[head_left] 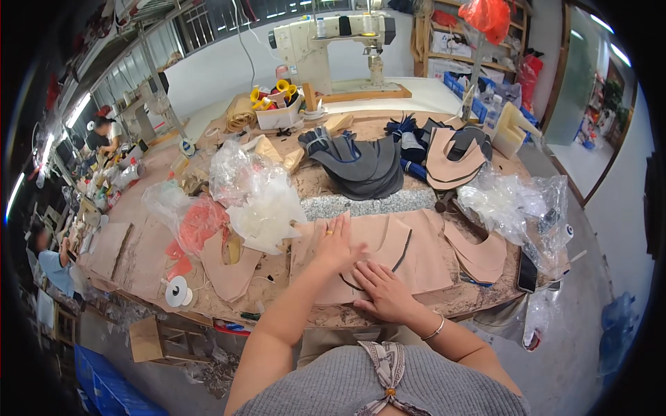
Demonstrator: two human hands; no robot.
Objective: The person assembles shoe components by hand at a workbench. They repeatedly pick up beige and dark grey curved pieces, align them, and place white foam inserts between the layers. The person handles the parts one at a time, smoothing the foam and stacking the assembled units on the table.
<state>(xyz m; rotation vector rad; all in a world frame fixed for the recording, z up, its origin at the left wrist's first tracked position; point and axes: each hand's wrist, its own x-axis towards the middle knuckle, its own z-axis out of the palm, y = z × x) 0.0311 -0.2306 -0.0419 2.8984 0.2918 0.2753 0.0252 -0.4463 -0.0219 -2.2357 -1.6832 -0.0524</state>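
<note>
My left hand (336, 247) lies flat with its fingers stretched away from me on a stack of beige sheet material (428, 258), perhaps leather; its thumb is slightly blurred. Nearer to me, my right hand (383, 294) rests palm down on a curved beige cut piece (393, 236) edged with a dark strip. Its fingers are out, beside the left wrist. Neither hand grasps anything. Part of the curved piece is hidden under the hands. U-shaped beige pieces lie to the left (229, 274) and to the right (479, 251).
Dark U-shaped pieces (361, 166) are stacked behind a grey stone slab (374, 204). Crumpled plastic bags (257, 194) lie left, with a white spool (178, 292) near the front edge. A phone (526, 272) sits at the right edge; a sewing machine (333, 48) stands behind.
</note>
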